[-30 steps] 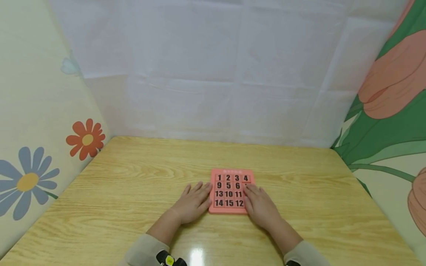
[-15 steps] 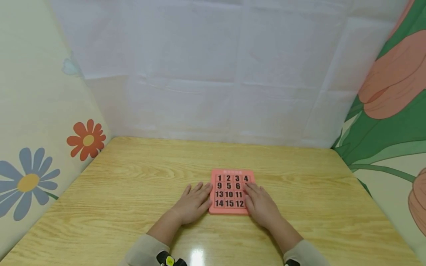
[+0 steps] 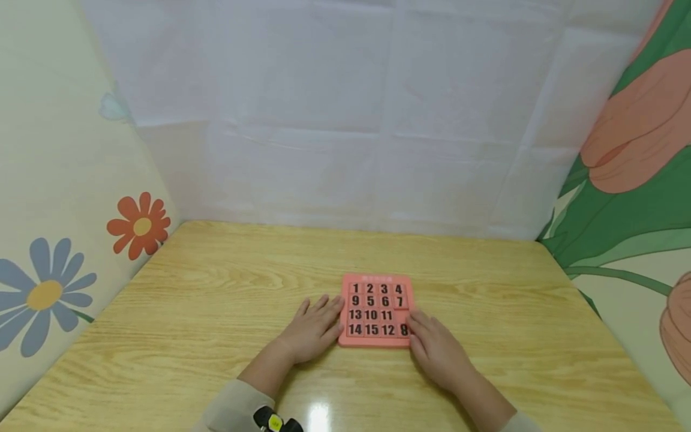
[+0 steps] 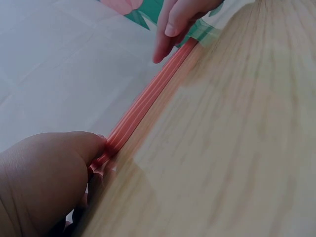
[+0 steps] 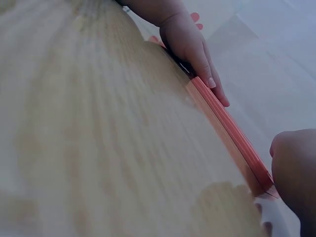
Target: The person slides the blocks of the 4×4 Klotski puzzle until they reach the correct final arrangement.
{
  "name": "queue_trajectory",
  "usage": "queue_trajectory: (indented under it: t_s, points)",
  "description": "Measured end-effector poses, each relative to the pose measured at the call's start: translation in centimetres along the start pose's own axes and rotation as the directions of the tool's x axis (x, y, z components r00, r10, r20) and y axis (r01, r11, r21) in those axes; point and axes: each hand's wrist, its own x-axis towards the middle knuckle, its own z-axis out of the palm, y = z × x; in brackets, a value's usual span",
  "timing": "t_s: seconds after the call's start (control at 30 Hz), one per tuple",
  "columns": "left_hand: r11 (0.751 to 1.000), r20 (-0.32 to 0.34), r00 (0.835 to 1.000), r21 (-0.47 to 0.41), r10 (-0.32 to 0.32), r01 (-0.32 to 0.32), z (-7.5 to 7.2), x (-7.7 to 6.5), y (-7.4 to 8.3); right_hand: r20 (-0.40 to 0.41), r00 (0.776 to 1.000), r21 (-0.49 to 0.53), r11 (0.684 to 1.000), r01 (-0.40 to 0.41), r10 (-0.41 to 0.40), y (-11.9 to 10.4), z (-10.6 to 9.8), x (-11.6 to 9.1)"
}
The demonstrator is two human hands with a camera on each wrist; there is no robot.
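A pink sliding number puzzle (image 3: 375,344) lies flat on the wooden table. Its top row reads 1, 2, 3, 4, and the row below 9, 5, 6, 7. Under the 7 tile (image 3: 399,302) is a bare slot; the 8 tile (image 3: 403,330) sits in the bottom right corner. My left hand (image 3: 310,333) rests beside the puzzle, fingers extended, with its fingertips and thumb at the left edge. On the other side, the fingertips of my right hand (image 3: 439,351) reach the right edge near the 8. In the left wrist view the puzzle's side (image 4: 148,101) shows as a ridged pink strip.
The wood-grain table (image 3: 227,270) spreads out around the puzzle. A white sheet (image 3: 335,120) hangs behind it. Flower-print panels stand at the left (image 3: 54,168) and right (image 3: 642,240). A black band with a yellow-green spot (image 3: 275,422) is on the left wrist.
My right hand has moved right and toward me, off the tiles to the right edge, uncovering the 7, the slot under it and the 8. The left hand stays put.
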Motion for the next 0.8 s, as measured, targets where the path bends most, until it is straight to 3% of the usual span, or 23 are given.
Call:
queue_trajectory:
  t_s: [0.3,0.8]
  points:
    - [1.000,0.000,1.000,-0.007,-0.014,0.014,0.3,0.3,-0.2,0.024,0.996,-0.009,0.996,0.087,-0.087,-0.3,0.2,-1.3]
    - [1.000,0.000,1.000,-0.003,0.000,0.000,0.1,0.1,-0.1,0.006,0.997,-0.033,0.997,0.075,-0.075,-0.3,0.5,0.1]
